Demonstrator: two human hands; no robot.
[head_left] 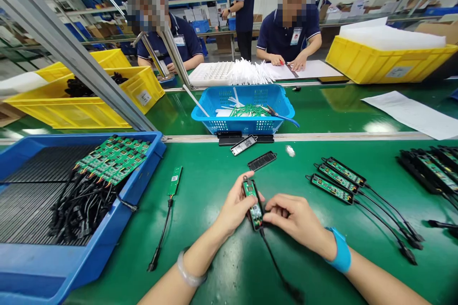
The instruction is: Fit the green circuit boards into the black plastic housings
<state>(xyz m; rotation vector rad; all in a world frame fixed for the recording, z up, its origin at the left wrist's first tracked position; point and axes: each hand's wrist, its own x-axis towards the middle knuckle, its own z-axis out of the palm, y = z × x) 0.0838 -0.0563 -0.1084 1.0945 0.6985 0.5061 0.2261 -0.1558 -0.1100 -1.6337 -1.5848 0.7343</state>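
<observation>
A narrow black plastic case with a green circuit board inside rests in my left hand. My left thumb lies across the board while the fingers wrap round the case from behind. A black cable runs from the case's lower end toward me, ending in a blurred connector. At the case's right edge is my right hand, fingers curled in and thumb tip at the edge; whether something small is between them is hidden. Beyond my hands lie an empty black case half and another case part.
Left: a blue tray of cabled boards and a single cabled board. Right: several cased boards with cables. Ahead: a blue basket with strips and green wires, yellow bins, a slanted metal post, and co-workers.
</observation>
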